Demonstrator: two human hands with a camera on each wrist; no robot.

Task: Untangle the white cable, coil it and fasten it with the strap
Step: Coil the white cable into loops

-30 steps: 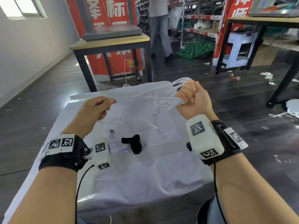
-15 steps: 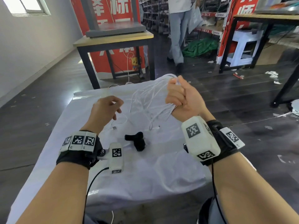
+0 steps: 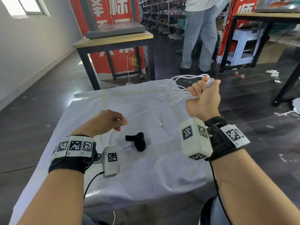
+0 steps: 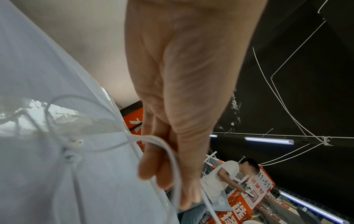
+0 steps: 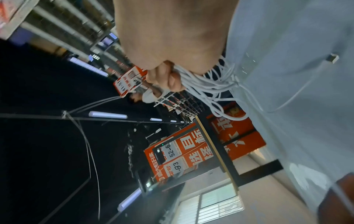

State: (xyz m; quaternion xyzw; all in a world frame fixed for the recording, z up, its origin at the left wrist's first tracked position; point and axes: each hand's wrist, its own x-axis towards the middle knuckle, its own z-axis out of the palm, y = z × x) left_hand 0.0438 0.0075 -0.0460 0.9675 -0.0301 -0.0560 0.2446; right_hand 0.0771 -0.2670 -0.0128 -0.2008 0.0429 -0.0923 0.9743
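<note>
1. One white cable (image 3: 177, 95): its gathered loops were clenched in the right hand (image 3: 204, 96), fingers (image 5: 172, 80) curled tight around the bundle, held above the worktop (image 3: 146, 179) (white-covered).
2. One strand ran to the left hand (image 3: 108, 121), pinched in narrow fingers (image 4: 153, 165).
3. One black strap (image 3: 137, 141) lay on the worktop between both wrists.
4. Red signs (image 5: 172, 159) read "52-6" and "83".

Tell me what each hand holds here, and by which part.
Both hold the white cable. The right hand grips the gathered loops in its fist; the left hand pinches a single loose strand trailing from that bundle. The black strap lies unheld.
</note>
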